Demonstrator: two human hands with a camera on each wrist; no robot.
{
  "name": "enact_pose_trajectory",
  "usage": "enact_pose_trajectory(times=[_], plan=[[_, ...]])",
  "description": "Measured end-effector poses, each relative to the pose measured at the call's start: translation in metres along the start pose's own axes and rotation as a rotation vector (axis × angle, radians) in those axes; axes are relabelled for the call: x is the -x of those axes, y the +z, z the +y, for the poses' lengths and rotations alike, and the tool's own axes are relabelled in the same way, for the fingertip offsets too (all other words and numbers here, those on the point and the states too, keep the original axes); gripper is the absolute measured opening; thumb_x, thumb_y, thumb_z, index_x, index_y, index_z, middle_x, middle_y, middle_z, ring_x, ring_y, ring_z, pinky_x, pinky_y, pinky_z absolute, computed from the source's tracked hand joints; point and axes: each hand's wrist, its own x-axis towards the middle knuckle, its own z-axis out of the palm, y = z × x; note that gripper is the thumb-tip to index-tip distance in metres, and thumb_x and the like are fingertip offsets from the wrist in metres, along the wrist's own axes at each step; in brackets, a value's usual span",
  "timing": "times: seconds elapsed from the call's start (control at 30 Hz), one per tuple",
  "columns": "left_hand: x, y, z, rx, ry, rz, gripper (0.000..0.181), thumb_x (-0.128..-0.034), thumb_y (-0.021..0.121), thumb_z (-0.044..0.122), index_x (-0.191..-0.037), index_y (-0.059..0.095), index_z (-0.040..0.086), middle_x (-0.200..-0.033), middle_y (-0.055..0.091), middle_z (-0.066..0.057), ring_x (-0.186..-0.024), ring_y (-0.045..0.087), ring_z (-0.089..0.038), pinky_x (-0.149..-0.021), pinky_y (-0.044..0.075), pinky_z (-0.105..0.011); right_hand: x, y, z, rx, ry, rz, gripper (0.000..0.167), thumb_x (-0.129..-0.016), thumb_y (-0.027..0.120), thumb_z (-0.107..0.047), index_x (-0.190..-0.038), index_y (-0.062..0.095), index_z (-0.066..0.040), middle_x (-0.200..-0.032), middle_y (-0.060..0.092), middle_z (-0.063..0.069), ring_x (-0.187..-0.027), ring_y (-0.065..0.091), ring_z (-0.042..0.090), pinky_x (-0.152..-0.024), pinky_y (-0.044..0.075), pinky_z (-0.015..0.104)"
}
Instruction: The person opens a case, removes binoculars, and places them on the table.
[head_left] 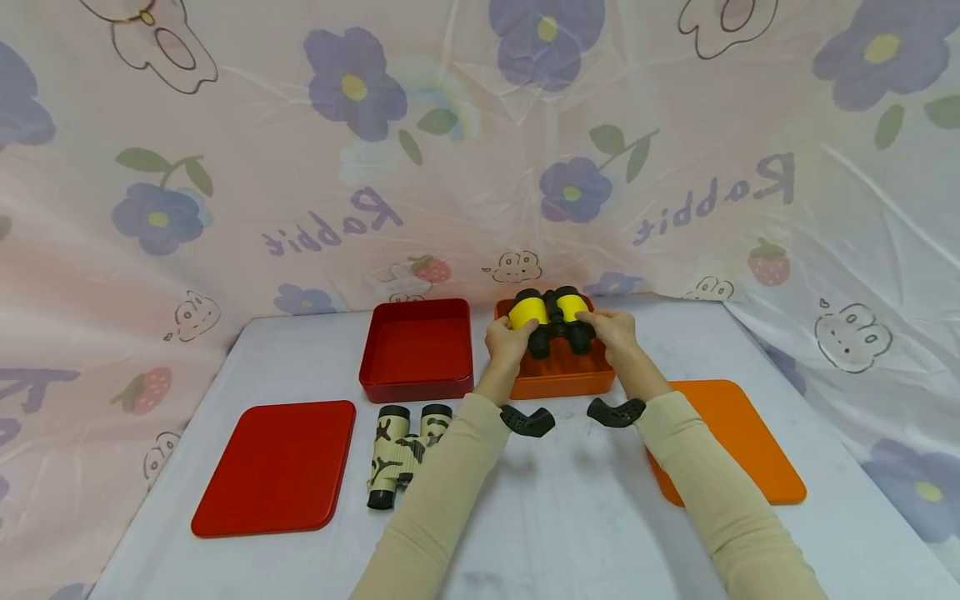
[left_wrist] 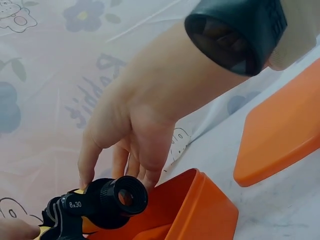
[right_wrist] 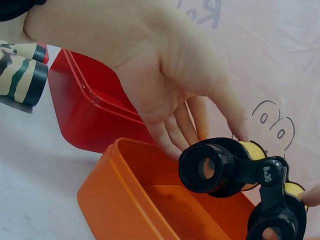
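Note:
A pair of yellow and black binoculars [head_left: 556, 317] is held tilted over the orange box [head_left: 562, 385], its eyepieces toward me. My left hand [head_left: 507, 343] grips the left yellow barrel, and my right hand [head_left: 617, 335] grips the right one. In the left wrist view, the right hand [left_wrist: 137, 112] has its fingers around the barrel beside an eyepiece. The right wrist view shows the left hand [right_wrist: 165, 75] on the other barrel, with the orange box [right_wrist: 125, 200] below. Whether the binoculars touch the box floor is hidden.
A red box [head_left: 416, 390] stands left of the orange one. Camouflage binoculars [head_left: 390, 454] lie in front of it, partly behind my left sleeve. A red lid [head_left: 277, 467] lies at left, an orange lid [head_left: 738, 442] at right under my right forearm. A printed cloth [head_left: 480, 167] hangs behind.

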Motion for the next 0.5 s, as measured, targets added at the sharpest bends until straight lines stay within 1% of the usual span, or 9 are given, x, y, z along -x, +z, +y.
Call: enact_pose_trajectory(times=[0.07, 0.13, 0.23, 0.3, 0.37, 0.47, 0.5], plan=[[0.0005, -0.0008, 0.0013, 0.02, -0.007, 0.002, 0.066, -0.0876, 0.071, 0.019, -0.142, 0.041, -0.004, -0.147, 0.046, -0.021, -0.135, 0.049, -0.032, -0.111, 0.043, -0.04, 0.0009, -0.001, -0.0006, 0.0, -0.001, -0.012, 0.062, -0.092, 0.062, -0.025, -0.144, 0.041, 0.0, -0.155, 0.034, 0.016, -0.143, 0.032, 0.029, -0.122, 0.027, 0.041], [0.0005, -0.0011, 0.002, 0.029, -0.006, 0.011, 0.067, -0.0875, 0.071, 0.018, -0.143, 0.041, -0.004, -0.148, 0.045, -0.021, -0.136, 0.047, -0.032, -0.111, 0.042, -0.04, 0.0015, -0.0014, -0.0011, 0.001, -0.001, -0.024, 0.062, -0.092, 0.061, -0.025, -0.145, 0.04, 0.0, -0.156, 0.033, 0.015, -0.141, 0.033, 0.028, -0.122, 0.027, 0.041], [0.0001, -0.0013, 0.0026, 0.039, 0.001, 0.029, 0.066, -0.0874, 0.071, 0.018, -0.142, 0.042, -0.004, -0.146, 0.047, -0.021, -0.136, 0.048, -0.032, -0.112, 0.042, -0.039, 0.0017, -0.0016, -0.001, -0.008, 0.002, -0.029, 0.061, -0.092, 0.062, -0.026, -0.144, 0.042, -0.001, -0.154, 0.035, 0.014, -0.128, 0.039, 0.024, -0.118, 0.032, 0.037], [0.0001, -0.0015, 0.0028, 0.045, 0.004, 0.033, 0.065, -0.0872, 0.071, 0.018, -0.141, 0.043, -0.005, -0.145, 0.048, -0.021, -0.135, 0.049, -0.032, -0.111, 0.043, -0.039, 0.002, -0.002, -0.0006, -0.017, 0.003, -0.028, 0.061, -0.092, 0.062, -0.025, -0.144, 0.042, -0.001, -0.153, 0.037, 0.013, -0.121, 0.039, 0.02, -0.115, 0.035, 0.035], [0.0008, -0.0022, 0.0028, 0.052, 0.001, 0.033, 0.065, -0.0873, 0.071, 0.018, -0.142, 0.042, -0.005, -0.144, 0.048, -0.021, -0.134, 0.049, -0.032, -0.111, 0.043, -0.039, 0.003, -0.0028, -0.0002, -0.031, 0.005, -0.038, 0.062, -0.092, 0.063, -0.025, -0.145, 0.041, -0.001, -0.154, 0.036, 0.013, -0.123, 0.039, 0.019, -0.115, 0.035, 0.034], [0.0027, -0.0032, 0.0026, 0.052, -0.004, 0.033, 0.066, -0.0872, 0.071, 0.018, -0.142, 0.042, -0.005, -0.143, 0.049, -0.022, -0.133, 0.05, -0.032, -0.111, 0.043, -0.039, 0.0046, -0.0046, 0.0006, -0.035, 0.009, -0.059, 0.065, -0.092, 0.062, -0.026, -0.147, 0.037, -0.001, -0.157, 0.032, 0.013, -0.133, 0.037, 0.021, -0.119, 0.033, 0.035], [0.0037, -0.0037, 0.0027, 0.054, -0.006, 0.032, 0.066, -0.0871, 0.071, 0.019, -0.142, 0.042, -0.005, -0.142, 0.049, -0.022, -0.132, 0.05, -0.032, -0.111, 0.044, -0.038, 0.0053, -0.0051, 0.0007, -0.033, 0.01, -0.064, 0.065, -0.092, 0.062, -0.026, -0.147, 0.037, -0.001, -0.158, 0.031, 0.012, -0.133, 0.038, 0.021, -0.119, 0.033, 0.035]])
